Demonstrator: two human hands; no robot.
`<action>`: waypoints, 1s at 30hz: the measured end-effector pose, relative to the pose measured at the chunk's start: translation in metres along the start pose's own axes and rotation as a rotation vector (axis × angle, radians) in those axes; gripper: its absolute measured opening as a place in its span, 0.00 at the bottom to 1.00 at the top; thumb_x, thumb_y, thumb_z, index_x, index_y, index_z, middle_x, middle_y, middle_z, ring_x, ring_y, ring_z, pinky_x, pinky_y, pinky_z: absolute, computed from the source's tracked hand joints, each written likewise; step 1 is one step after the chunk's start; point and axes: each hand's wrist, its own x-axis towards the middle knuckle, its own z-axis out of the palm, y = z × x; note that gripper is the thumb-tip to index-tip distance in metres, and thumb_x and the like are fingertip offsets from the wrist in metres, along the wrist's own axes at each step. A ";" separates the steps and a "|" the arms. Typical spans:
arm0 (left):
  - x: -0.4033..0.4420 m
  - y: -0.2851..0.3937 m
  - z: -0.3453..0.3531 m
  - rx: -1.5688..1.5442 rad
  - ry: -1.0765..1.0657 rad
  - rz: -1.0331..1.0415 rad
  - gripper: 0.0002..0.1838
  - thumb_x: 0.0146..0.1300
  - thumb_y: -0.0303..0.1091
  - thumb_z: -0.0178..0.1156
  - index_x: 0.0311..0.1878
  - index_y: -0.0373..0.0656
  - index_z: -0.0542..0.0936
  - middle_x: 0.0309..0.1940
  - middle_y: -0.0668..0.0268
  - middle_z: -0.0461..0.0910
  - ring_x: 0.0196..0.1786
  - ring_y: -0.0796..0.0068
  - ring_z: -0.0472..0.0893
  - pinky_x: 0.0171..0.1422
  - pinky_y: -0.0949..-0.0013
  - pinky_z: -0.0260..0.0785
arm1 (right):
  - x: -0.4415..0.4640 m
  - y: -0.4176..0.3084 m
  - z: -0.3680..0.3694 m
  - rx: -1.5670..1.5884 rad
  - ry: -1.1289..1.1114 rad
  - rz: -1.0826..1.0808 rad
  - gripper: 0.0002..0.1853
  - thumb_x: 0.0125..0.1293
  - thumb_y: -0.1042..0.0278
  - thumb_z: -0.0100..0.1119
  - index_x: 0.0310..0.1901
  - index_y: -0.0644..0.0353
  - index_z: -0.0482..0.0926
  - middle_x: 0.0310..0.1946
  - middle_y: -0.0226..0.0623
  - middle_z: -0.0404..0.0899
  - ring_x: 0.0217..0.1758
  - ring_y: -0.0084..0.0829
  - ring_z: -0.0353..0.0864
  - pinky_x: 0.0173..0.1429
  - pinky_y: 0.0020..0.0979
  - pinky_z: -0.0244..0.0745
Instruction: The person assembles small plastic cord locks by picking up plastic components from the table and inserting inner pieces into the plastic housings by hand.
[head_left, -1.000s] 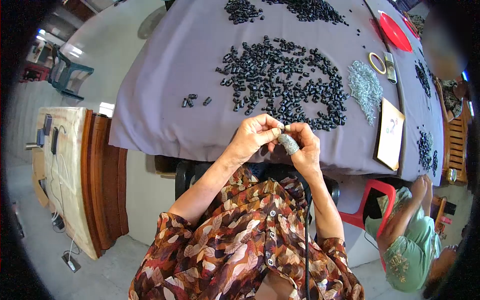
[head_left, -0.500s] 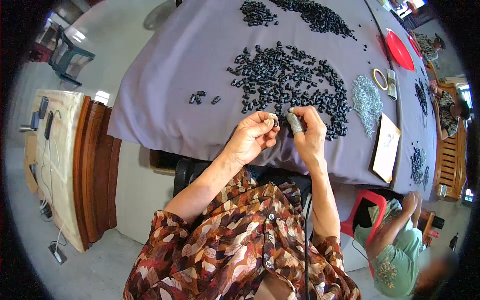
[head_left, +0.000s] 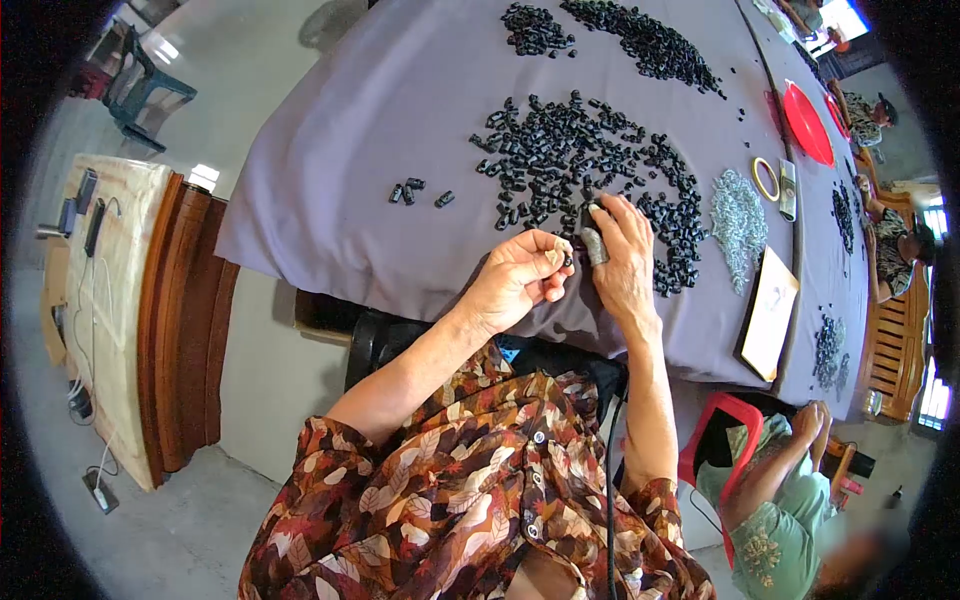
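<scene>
My left hand [head_left: 512, 280] is closed in a pinch, with pale wrapping on a fingertip. It holds a small black cylindrical piece [head_left: 568, 260] just above the cloth's near edge. Close on its right, my right hand [head_left: 625, 250] reaches to the near side of a wide pile of black cylindrical pieces [head_left: 560, 150]. Its fingers are stretched forward, and a grey wrap [head_left: 594, 246] covers one digit. Dark pieces lie by those fingertips; I cannot make out any piece in its grip. Several loose black pieces [head_left: 408, 190] lie apart on the left.
A grey-purple cloth [head_left: 340, 150] covers the table. To the right are a heap of clear small parts [head_left: 738, 220], a yellow ring [head_left: 765, 180], a white board [head_left: 770, 315] and a red basin [head_left: 807, 122]. A person in green [head_left: 780, 500] sits at lower right.
The right hand has moved forward onto the pile's near edge, its fingers stretching out more. The left hand keeps its pinch on the black piece. The camera view has shifted slightly.
</scene>
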 end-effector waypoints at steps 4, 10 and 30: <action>-0.001 0.001 0.002 0.015 0.006 0.009 0.03 0.63 0.30 0.55 0.39 0.43 0.75 0.34 0.67 0.77 0.33 0.79 0.73 0.34 0.76 0.66 | -0.001 0.006 -0.003 -0.051 0.027 0.023 0.15 0.51 0.77 0.56 0.43 0.62 0.78 0.50 0.41 0.72 0.61 0.45 0.63 0.65 0.46 0.53; 0.000 -0.001 0.002 0.023 0.021 0.022 0.03 0.63 0.30 0.55 0.39 0.43 0.75 0.33 0.67 0.76 0.32 0.79 0.73 0.34 0.76 0.66 | 0.021 -0.002 0.000 0.014 -0.009 -0.046 0.26 0.43 0.85 0.51 0.48 0.58 0.76 0.53 0.40 0.71 0.62 0.46 0.62 0.66 0.45 0.53; 0.001 -0.002 0.001 0.052 -0.007 0.020 0.03 0.62 0.28 0.56 0.38 0.42 0.75 0.34 0.68 0.77 0.34 0.80 0.74 0.36 0.77 0.68 | 0.025 0.009 -0.004 0.023 0.066 0.015 0.19 0.39 0.85 0.50 0.37 0.60 0.78 0.40 0.35 0.75 0.48 0.41 0.69 0.54 0.38 0.62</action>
